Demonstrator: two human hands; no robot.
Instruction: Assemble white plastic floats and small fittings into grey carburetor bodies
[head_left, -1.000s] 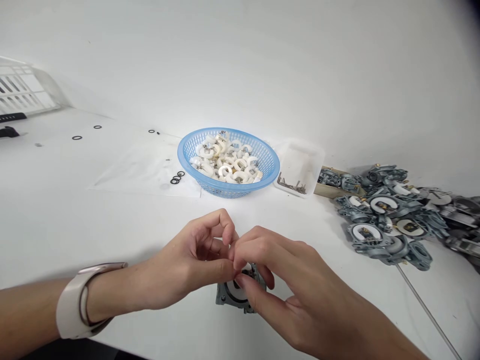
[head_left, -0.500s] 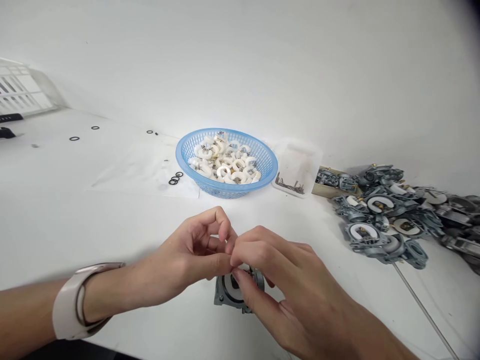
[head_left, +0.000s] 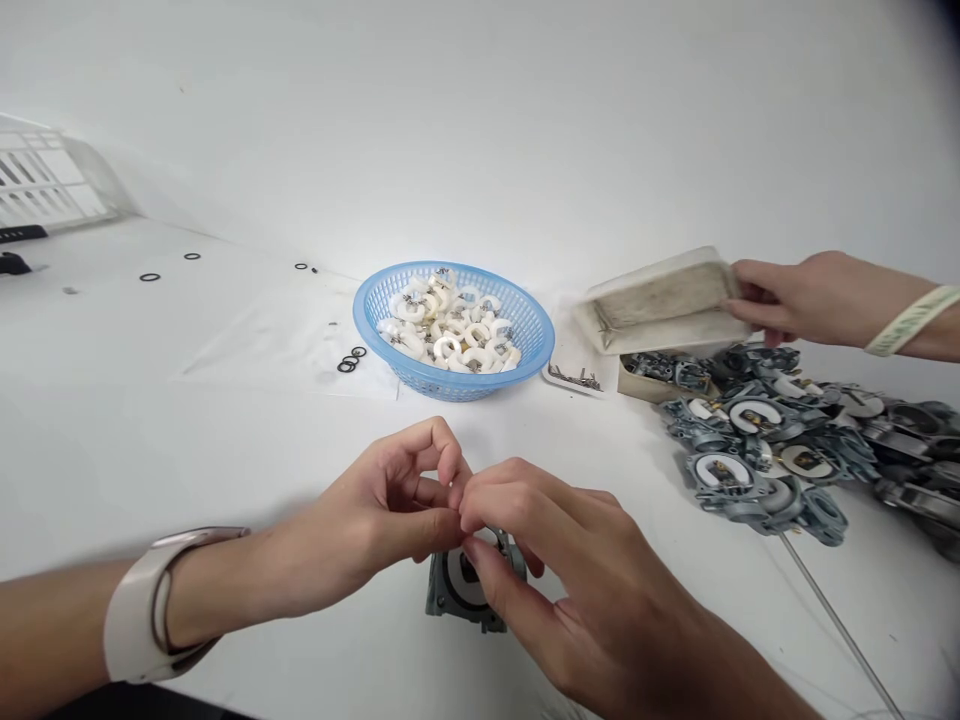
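While both hands meet at lower centre of the frame, the left hand (head_left: 382,520) and right hand (head_left: 555,570) pinch fingertips together over one grey metal housing (head_left: 457,590) lying on the desk (head_left: 225,470). What sits between the fingertips is too small to tell; both grips look closed in a pinch, right fingers touching the housing's top edge. One watch (head_left: 146,615) on the left wrist.

Centre frame: one blue basket (head_left: 454,325) full of white C-shaped parts (head_left: 450,325), too many to count. Just left of it, three black O-rings (head_left: 351,358) in a cluster; three more rings (head_left: 150,277) scattered upper left. Right of the basket, a small heap of pins (head_left: 574,377) on a clear tray.

Right side: a pile of grey housings (head_left: 780,440), count unclear. Above it, a second person's hand (head_left: 795,295) grips one white tray (head_left: 660,300), tilted. One thin rod (head_left: 832,615) lies lower right. One white crate (head_left: 45,185) at upper left edge.
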